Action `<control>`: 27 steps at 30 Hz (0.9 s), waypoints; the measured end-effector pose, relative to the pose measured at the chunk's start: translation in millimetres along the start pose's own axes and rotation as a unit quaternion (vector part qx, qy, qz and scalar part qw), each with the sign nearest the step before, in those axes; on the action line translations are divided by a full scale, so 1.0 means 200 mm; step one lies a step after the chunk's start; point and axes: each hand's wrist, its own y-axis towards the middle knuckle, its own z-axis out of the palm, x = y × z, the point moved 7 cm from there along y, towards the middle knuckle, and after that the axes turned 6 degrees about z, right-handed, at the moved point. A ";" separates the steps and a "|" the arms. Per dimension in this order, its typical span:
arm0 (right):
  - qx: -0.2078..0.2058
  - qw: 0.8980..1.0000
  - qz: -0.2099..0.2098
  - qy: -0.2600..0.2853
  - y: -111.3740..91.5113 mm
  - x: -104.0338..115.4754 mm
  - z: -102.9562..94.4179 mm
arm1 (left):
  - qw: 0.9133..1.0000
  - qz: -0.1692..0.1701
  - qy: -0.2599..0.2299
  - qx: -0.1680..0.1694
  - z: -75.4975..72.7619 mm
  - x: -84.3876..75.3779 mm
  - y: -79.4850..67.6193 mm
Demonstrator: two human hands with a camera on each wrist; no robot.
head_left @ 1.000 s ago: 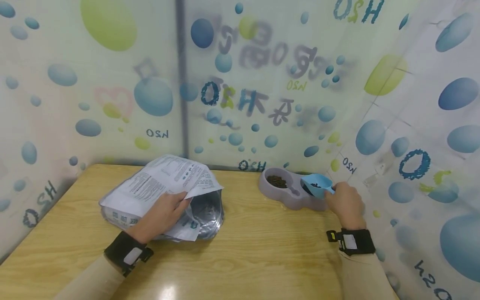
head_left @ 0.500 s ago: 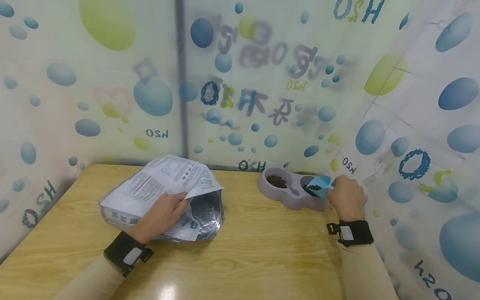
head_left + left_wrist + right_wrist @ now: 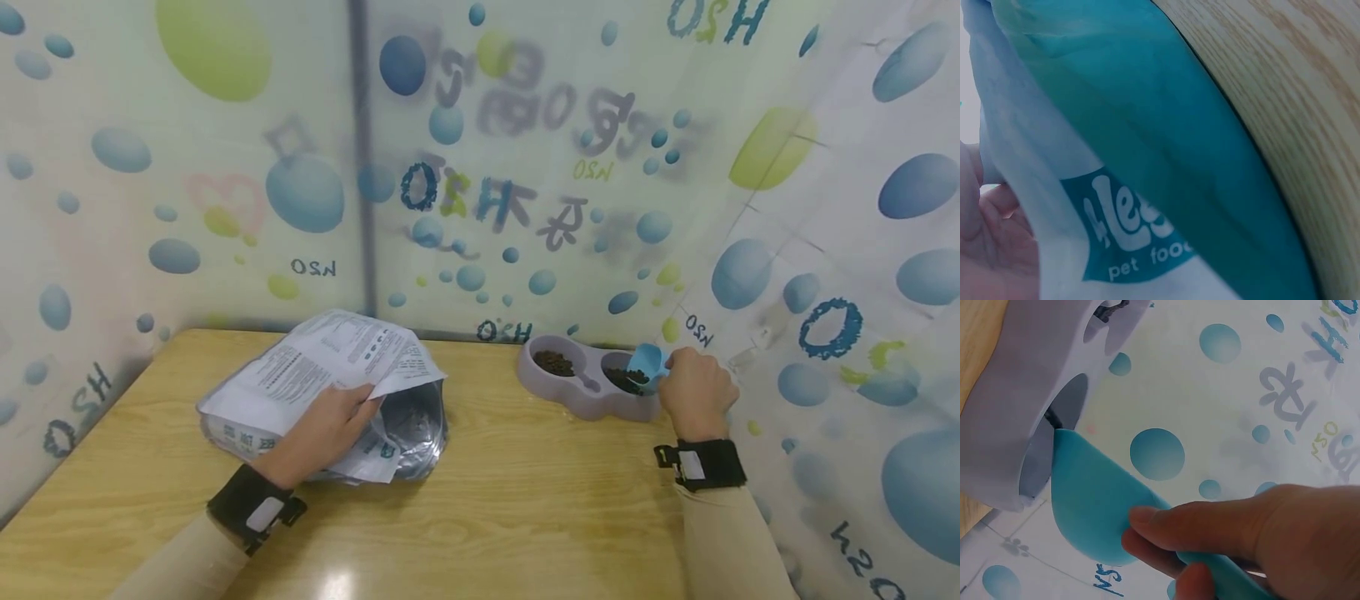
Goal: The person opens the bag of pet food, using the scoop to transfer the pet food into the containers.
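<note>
My right hand [image 3: 697, 392] grips the handle of a blue scoop [image 3: 647, 362], its fingers wrapped round it in the right wrist view. The scoop tips steeply over the right bowl of a grey double pet bowl [image 3: 585, 400], its lip right at the brown kibble [image 3: 626, 379] there. More kibble [image 3: 553, 362] lies in the left bowl. At the left, my left hand [image 3: 330, 429] pinches the upper edge of a white pet food bag [image 3: 322, 358] that lies on its side. The bag's silvery mouth gapes toward the right. In the left wrist view, its teal and white printed side [image 3: 1141, 137] shows.
A wooden table [image 3: 510, 517] carries the bag and the bowl. Behind it hangs a bubble-print curtain [image 3: 465, 275], close to the bowl's far side. A similarly printed wall [image 3: 840, 400] stands just right of my right hand.
My right hand has tilted the scoop from nearly level to steep, and kibble from it now lies in the right bowl. The left hand and the bag stay put.
</note>
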 end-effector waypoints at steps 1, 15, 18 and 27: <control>-0.005 1.000 -0.001 0.001 0.00 0.00 0.00 | 1.000 -0.001 0.001 0.000 0.00 0.00 0.00; -0.058 0.998 -0.003 0.017 -0.03 0.01 -0.01 | 1.000 0.001 0.008 -0.008 0.00 0.01 0.00; -0.059 0.998 -0.002 0.023 -0.04 0.01 -0.02 | 1.000 -0.001 0.006 -0.006 0.00 0.00 0.00; -0.033 0.998 0.021 0.056 -0.08 0.01 0.00 | 1.000 -0.007 0.010 -0.004 0.00 0.00 0.00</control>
